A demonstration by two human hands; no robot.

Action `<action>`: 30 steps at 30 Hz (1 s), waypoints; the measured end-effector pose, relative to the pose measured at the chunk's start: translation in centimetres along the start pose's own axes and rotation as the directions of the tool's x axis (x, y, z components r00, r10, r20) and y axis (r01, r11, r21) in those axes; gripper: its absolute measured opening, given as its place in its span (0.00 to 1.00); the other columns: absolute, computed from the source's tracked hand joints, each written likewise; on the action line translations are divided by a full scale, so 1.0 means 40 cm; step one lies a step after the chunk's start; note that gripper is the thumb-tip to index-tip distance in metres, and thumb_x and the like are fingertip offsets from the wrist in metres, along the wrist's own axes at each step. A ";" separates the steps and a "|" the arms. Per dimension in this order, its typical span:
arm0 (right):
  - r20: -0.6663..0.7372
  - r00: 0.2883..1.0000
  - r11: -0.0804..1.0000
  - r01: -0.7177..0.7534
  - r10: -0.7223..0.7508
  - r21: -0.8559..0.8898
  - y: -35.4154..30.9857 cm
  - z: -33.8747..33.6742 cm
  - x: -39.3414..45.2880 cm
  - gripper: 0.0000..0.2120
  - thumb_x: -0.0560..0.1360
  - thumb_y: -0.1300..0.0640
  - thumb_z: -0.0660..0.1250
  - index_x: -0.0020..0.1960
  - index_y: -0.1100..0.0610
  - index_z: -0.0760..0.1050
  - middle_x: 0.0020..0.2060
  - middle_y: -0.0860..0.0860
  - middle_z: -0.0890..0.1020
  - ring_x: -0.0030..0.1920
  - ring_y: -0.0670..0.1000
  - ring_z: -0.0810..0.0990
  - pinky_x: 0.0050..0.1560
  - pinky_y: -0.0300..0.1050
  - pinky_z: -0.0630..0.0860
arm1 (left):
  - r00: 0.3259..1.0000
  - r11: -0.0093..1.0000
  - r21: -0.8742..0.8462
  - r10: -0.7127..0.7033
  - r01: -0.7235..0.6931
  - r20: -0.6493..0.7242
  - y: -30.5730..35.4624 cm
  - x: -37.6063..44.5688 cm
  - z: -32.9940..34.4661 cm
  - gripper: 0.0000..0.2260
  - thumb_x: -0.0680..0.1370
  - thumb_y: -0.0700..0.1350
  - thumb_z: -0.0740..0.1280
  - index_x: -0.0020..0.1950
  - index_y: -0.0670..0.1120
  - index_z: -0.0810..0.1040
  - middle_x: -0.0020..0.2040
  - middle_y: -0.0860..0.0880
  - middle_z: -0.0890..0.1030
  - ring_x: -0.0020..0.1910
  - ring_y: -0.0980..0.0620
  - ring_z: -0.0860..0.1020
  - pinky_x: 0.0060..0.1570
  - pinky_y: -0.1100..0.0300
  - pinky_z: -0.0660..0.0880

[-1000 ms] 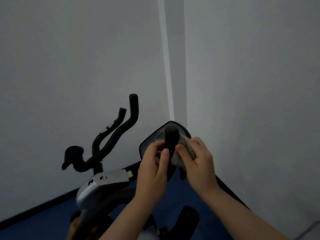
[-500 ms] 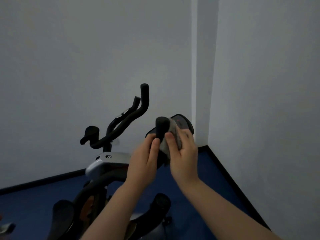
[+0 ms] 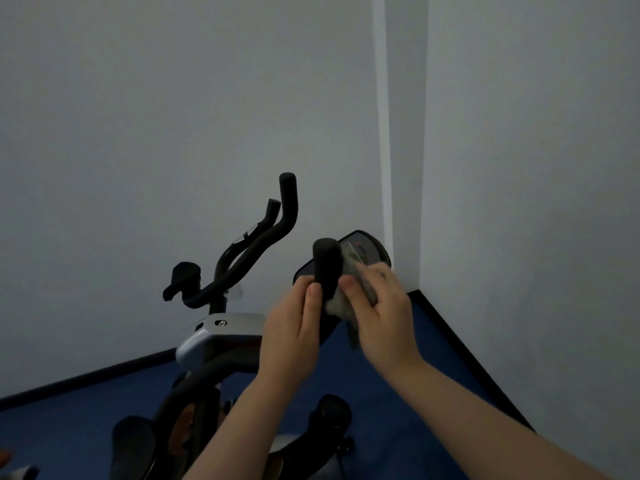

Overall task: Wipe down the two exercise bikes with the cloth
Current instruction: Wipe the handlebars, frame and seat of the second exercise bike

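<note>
I am facing a corner of the room. The wall on my left [image 3: 145,126] is plain and pale grey, and the wall on my right [image 3: 536,168] is the same flat colour. Where they meet, a narrow vertical pillar [image 3: 405,133] juts out, with a lighter white strip [image 3: 381,133] running down its left edge. Below me the floor [image 3: 408,393] is deep blue. A dark skirting board [image 3: 86,379] runs along the foot of the left wall, and another [image 3: 460,348] follows the right wall toward me. The light is dim and even, with soft shading across both walls.
</note>
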State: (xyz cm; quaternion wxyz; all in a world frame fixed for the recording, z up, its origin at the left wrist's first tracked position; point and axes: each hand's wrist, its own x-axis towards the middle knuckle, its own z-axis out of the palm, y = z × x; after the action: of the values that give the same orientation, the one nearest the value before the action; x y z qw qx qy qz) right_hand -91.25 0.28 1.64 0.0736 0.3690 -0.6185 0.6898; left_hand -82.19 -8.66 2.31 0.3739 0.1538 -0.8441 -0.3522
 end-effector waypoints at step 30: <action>0.030 0.972 0.912 0.228 -0.232 -0.341 -0.100 -0.045 0.071 0.16 0.76 0.44 0.63 0.56 0.52 0.81 0.42 0.45 0.73 0.43 0.44 0.76 0.44 0.34 0.72 | 0.973 0.935 -0.337 -0.030 0.108 0.229 -0.038 0.011 -0.046 0.13 0.81 0.54 0.55 0.53 0.55 0.79 0.44 0.55 0.82 0.45 0.57 0.80 0.44 0.60 0.75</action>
State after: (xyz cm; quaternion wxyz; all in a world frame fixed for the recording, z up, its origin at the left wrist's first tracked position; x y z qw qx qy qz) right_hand -91.81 1.82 6.61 0.2207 0.4169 -0.6808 0.5603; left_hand -81.14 -10.82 2.32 0.2864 0.0752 -0.7990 -0.5233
